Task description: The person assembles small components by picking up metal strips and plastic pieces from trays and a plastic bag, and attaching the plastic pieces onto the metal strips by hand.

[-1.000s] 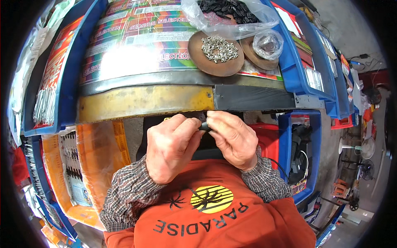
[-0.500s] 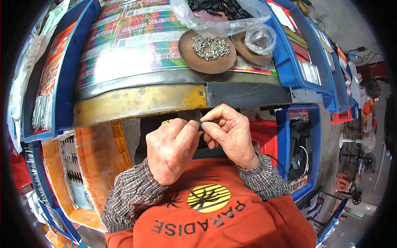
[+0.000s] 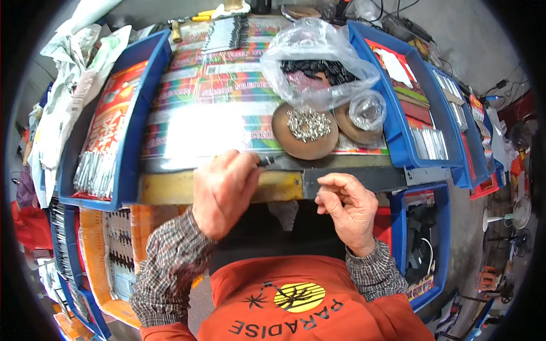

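Black, small and elongated: one piece [image 3: 265, 162], perhaps plastic, juts from the fingertips of my left hand [image 3: 223, 190], which is closed on it. Most of its length shows to the right of the fingers. Long axis: roughly left to right, its free end tipped slightly away from me.

Position: over the near edge of the tabletop [image 3: 164, 188], by the yellow-faced part. It points broadly toward the brown, round, shallow dish [image 3: 310, 151], which sits farther right and a little deeper in; clear gap between the two. A heap of small silver-coloured metal parts [image 3: 307, 124] lies on that dish.

My right hand [image 3: 352, 211] is to the right of the piece, closer to my body, well apart from it, just by the black-faced front edge. Fingers curled, thumb near the fingertips; cannot tell whether they pinch anything tiny.

So, of my hands, the left is the nearer to the piece. Beyond the dish: a clear, crumpled plastic bag [image 3: 310, 41] of loose black pieces [image 3: 327, 72].
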Tool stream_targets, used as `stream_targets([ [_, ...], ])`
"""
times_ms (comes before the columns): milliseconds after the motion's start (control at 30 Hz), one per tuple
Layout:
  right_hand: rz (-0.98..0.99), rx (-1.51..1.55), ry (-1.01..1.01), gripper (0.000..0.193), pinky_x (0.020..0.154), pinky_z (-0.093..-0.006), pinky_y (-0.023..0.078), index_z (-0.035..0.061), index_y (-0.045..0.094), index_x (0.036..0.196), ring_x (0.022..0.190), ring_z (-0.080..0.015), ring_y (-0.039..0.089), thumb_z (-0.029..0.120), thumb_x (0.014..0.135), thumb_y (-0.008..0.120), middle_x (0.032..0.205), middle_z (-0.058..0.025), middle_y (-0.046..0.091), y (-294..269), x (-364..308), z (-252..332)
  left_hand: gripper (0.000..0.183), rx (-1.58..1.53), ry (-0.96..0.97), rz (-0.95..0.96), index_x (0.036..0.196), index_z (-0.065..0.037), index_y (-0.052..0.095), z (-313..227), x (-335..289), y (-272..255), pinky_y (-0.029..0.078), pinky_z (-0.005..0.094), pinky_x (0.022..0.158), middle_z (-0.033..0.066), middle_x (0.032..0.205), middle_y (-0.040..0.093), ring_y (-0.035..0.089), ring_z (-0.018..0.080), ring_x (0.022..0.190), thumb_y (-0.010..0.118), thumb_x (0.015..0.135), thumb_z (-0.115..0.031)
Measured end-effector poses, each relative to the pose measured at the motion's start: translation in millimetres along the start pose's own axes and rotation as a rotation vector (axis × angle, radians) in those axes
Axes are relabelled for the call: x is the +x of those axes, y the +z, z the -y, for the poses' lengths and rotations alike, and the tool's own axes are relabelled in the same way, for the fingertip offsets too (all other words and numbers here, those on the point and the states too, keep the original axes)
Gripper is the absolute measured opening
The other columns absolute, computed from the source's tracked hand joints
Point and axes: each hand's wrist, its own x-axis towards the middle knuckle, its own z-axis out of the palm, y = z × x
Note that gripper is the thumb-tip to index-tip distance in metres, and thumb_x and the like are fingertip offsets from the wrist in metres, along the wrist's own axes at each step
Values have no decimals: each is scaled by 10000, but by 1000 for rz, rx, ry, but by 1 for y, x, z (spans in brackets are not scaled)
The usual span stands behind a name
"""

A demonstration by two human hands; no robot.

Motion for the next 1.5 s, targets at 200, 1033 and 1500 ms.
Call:
stream_targets([
  [200,-5,61,51,128,568,-208,511,-16,636,1004,674,-74,619,-4,876,639,823,-54,649,-7,13,-10,154,174,-94,-38,904,-54,574,75,62,5,471,453,617,161,758,624,619,372,709,674,802,-110],
  [1033,95,-121,-63,162,561,-287,490,31,652,917,609,-199,639,10,774,723,741,-92,658,-16,18,-14,207,467,-145,-17,1013,-86,670,199,176,53,464,427,835,142,951,617,587,332,957,608,818,-56],
  [1500,63,-142,-109,169,519,-272,455,32,657,922,563,-171,599,10,771,728,708,-71,637,-13,16,-17,195,505,-83,-118,964,-95,673,205,177,61,466,414,836,124,931,617,585,322,958,602,788,-50],
])
